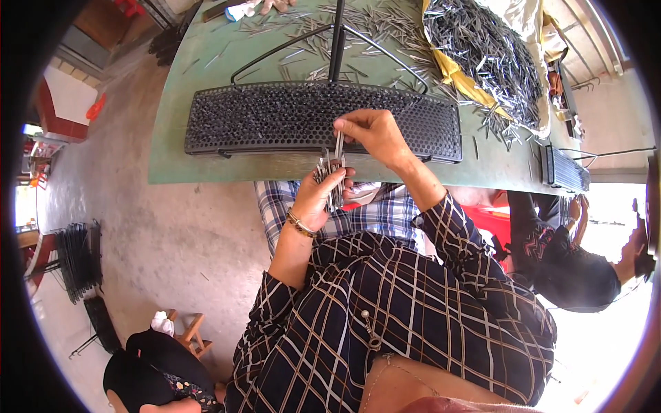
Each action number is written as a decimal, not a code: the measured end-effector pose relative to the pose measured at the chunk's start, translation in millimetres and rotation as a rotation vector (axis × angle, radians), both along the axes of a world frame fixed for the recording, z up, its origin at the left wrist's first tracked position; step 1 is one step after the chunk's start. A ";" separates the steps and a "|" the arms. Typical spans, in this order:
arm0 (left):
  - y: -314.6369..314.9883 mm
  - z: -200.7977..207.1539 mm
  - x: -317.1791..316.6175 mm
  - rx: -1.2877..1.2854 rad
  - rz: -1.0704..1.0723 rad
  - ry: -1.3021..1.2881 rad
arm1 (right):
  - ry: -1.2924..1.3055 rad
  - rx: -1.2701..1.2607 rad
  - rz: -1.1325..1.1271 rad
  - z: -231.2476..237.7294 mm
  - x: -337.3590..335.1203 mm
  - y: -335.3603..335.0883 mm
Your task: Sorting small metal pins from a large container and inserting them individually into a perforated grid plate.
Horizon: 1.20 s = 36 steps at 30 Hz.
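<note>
My left hand (313, 198) is closed around a bundle of thin grey metal strips (335, 198), held upright just off the table's near edge. Directly above it, my right hand (379, 136) pinches a single metal strip (339, 143) between thumb and fingertips. The lower end of that strip meets the top of the bundle, and I cannot tell whether it is apart from it. Behind both hands a long black perforated rack (255, 117), full of round holes, lies on the green table (169, 165). Its black wire frame (336, 51) stretches away to the far side.
Loose strips (385, 27) are scattered across the far table, beside a large heap of them (482, 58) on a yellow-edged sack (460, 79). Another perforated rack (568, 168) and a co-worker (558, 268) are at right. Another person (155, 372) and a wooden stool (196, 337) are lower left.
</note>
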<state>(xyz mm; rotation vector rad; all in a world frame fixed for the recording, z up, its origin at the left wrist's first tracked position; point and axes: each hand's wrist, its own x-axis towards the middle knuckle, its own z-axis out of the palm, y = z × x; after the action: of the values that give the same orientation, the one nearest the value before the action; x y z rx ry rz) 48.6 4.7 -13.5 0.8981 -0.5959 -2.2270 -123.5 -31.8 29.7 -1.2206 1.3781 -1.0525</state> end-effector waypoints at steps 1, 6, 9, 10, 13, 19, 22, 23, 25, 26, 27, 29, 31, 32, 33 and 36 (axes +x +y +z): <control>-0.7 -2.1 1.2 -0.002 0.008 0.001 | 0.056 -0.069 -0.037 2.5 1.6 -3.7; -3.5 -3.6 7.5 -0.002 -0.009 -0.029 | 0.258 -0.262 -0.126 1.8 13.1 -23.6; -2.4 -3.3 7.7 -0.005 -0.003 -0.043 | 0.309 -0.443 -0.076 -5.7 17.9 -32.0; -1.6 -3.7 7.6 -0.011 0.002 -0.055 | 0.295 -0.429 -0.059 -9.1 18.0 -33.9; 0.2 -6.5 9.2 -0.002 -0.013 -0.035 | 0.278 -0.429 -0.079 -11.4 20.1 -33.2; 0.5 -5.0 7.3 0.036 0.002 -0.003 | 0.311 -0.362 -0.171 -13.3 26.3 -25.8; -0.9 -5.8 6.0 0.046 -0.003 0.027 | 0.262 -0.415 -0.236 -20.3 28.9 -25.0; -1.1 -6.3 6.5 0.047 -0.002 0.026 | 0.261 -0.415 -0.236 -21.9 29.2 -24.8; -1.6 -7.0 7.4 0.023 -0.003 0.002 | 0.255 -0.410 -0.254 -24.6 29.1 -24.5; -1.6 -7.6 7.6 0.024 -0.004 0.001 | 0.254 -0.410 -0.255 -25.3 29.2 -24.4; -1.5 -8.2 7.7 0.026 0.004 -0.003 | 0.247 -0.432 -0.236 -25.9 29.2 -24.5; -1.2 -7.6 7.3 0.029 0.010 -0.008 | 0.240 -0.454 -0.220 -26.7 28.7 -24.1; -0.7 -5.6 6.8 0.050 0.014 -0.009 | 0.262 -0.448 -0.203 -27.3 28.0 -22.9; -0.5 -5.8 6.5 0.050 0.014 -0.010 | 0.262 -0.448 -0.203 -27.0 27.6 -22.3; -0.5 -6.2 6.3 0.054 0.013 -0.006 | 0.345 -0.529 -0.197 -26.6 27.0 -21.7; 0.0 -6.0 5.9 0.061 0.008 -0.005 | 0.411 -0.587 -0.223 -28.8 27.9 -20.0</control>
<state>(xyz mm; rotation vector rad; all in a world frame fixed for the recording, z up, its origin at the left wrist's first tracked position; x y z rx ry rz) 54.4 4.7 -19.5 0.9352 -0.5277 -2.2472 -95.6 -51.8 0.9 -1.8179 1.5984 -1.4878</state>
